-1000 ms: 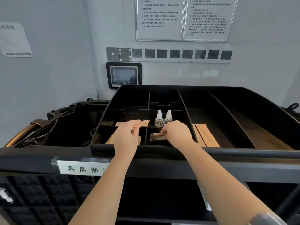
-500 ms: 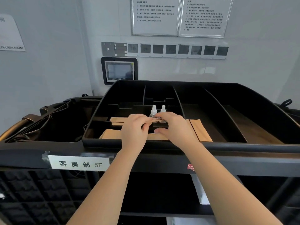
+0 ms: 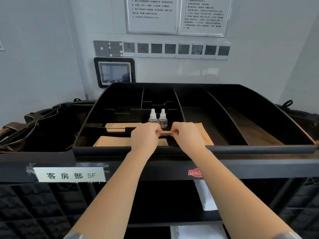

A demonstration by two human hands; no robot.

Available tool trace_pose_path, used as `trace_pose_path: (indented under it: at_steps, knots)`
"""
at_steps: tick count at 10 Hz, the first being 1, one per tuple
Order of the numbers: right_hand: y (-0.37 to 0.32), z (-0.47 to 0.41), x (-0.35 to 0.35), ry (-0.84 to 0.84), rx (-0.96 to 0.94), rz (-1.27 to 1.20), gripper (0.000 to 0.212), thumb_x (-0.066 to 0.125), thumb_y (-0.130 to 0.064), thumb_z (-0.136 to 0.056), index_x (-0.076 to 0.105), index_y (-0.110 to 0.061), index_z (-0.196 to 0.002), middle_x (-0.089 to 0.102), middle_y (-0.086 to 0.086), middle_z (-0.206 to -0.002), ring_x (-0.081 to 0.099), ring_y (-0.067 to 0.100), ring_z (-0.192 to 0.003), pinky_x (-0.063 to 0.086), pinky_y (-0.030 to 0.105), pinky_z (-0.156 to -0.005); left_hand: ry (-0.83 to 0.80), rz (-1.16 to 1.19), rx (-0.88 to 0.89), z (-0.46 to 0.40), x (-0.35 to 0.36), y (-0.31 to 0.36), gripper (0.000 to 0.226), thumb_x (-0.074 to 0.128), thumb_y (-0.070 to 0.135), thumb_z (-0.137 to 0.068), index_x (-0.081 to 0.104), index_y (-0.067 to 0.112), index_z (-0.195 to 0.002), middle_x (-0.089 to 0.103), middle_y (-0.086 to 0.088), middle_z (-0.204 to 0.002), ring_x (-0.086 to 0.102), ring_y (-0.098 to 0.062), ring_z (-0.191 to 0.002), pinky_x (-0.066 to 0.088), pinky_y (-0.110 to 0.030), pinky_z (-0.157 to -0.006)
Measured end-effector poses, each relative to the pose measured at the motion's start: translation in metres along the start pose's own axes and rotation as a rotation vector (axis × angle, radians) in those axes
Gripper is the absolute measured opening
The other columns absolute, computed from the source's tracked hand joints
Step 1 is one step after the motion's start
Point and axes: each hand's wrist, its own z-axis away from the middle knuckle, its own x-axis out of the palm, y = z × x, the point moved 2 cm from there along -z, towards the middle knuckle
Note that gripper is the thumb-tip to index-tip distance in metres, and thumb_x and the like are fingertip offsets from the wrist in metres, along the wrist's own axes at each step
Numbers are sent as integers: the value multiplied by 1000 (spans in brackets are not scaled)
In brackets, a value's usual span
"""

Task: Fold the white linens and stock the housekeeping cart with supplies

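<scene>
Forearms come up from the bottom edge, both bare, reaching over the front rail of the housekeeping cart (image 3: 259, 167). White linen (image 3: 203, 195) sits folded on the shelf under the rail, more white cloth (image 3: 195, 232) lower down at the frame edge. Label (image 3: 69, 175) taped on the cart front left reads 5F after some characters; small red sticker (image 3: 195, 173) further right.

Left hand (image 3: 145, 136) and right hand (image 3: 187, 135) are both over the black top tray (image 3: 120, 150), fingers curled, each pinching one end of a thin tan packet (image 3: 166, 133) stretched level between them, above the front middle compartment. Neither hand is released. Flat tan packets (image 3: 112, 141) lie in the front-left compartment, another stack (image 3: 119, 125) in the one behind it, more tan packets (image 3: 206, 137) just right of the right hand, partly hidden.

Two small clear bottles (image 3: 157, 118) with white caps stand upright side by side just behind the hands. Long right compartments show a brown floor. Dark bag (image 3: 34, 128) hangs at the cart's left end.

Wall behind: small screen (image 3: 114, 72), row of dark squares (image 3: 176, 49), two framed notices (image 3: 176, 14), text too small to read
</scene>
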Motion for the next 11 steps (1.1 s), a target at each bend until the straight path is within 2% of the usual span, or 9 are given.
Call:
trace_pose_path:
  at_steps: [1, 2, 3, 6, 7, 8, 9, 10, 11]
  knots:
    - [4, -11, 5, -134, 68, 70, 17, 64, -21, -91, 64, -20, -108, 61, 1, -93, 56, 13, -73, 44, 22, -66, -81, -70, -19, -5, -4, 12, 31, 62, 21, -91, 62, 27, -122, 63, -4, -117, 61, -20, -96, 52, -33, -89]
    - [3, -22, 6, -210, 87, 152, 23, 66, -19, -89, 64, -18, -111, 49, -2, -72, 47, 11, -57, 44, 25, -63, -208, -8, -132, -10, -7, 17, 34, 57, 23, -95, 59, 21, -129, 59, -6, -125, 60, -23, -104, 49, -35, -95]
    - [2, -28, 8, -242, 90, 197, 25, 68, -17, -87, 65, -16, -112, 40, -2, -64, 42, 10, -51, 44, 25, -62, -255, -3, -147, -13, -9, 19, 37, 55, 23, -96, 55, 18, -133, 56, -7, -129, 58, -25, -109, 48, -37, -99]
    - [2, -34, 17, -219, 67, 252, 27, 72, -22, -84, 66, -18, -109, 37, -3, -60, 38, 11, -46, 31, 21, -40, -287, 10, -79, -18, 0, 13, 32, 61, 23, -92, 63, 25, -124, 62, -4, -120, 60, -20, -96, 51, -36, -91]
    - [3, -34, 18, -231, 69, 246, 28, 73, -24, -84, 66, -17, -110, 38, -3, -60, 39, 10, -47, 30, 20, -41, -157, 25, -1, -18, 12, 4, 28, 65, 26, -90, 67, 32, -117, 66, 2, -115, 61, -15, -89, 52, -32, -83]
    - [3, -32, 15, -240, 100, 164, 30, 68, -30, -87, 64, -17, -114, 43, -2, -64, 43, 11, -51, 35, 21, -46, 22, 82, 44, -14, 23, -4, 31, 67, 38, -86, 67, 32, -117, 69, 4, -111, 64, -15, -93, 52, -30, -78]
    - [3, -22, 12, -167, 69, 31, 32, 59, -37, -93, 64, -19, -119, 62, 0, -89, 54, 10, -70, 43, 21, -64, 234, 170, 60, -7, 22, -8, 31, 64, 41, -88, 67, 30, -117, 71, 6, -108, 65, -14, -91, 46, -23, -71]
    - [6, 1, 6, -4, 61, -203, 37, 55, -39, -95, 60, -22, -128, 63, 0, -123, 61, 14, -105, 47, 24, -87, 372, 199, 53, 3, 13, -12, 31, 61, 40, -90, 66, 28, -118, 72, 6, -105, 66, -13, -88, 39, -18, -65]
    - [6, 15, 2, 105, 34, -284, 42, 53, -40, -96, 53, -25, -135, 52, -4, -139, 50, 15, -126, 40, 29, -104, 478, 211, 61, 14, 6, -15, 34, 61, 39, -90, 65, 25, -121, 71, 2, -108, 67, -17, -92, 47, -24, -71]
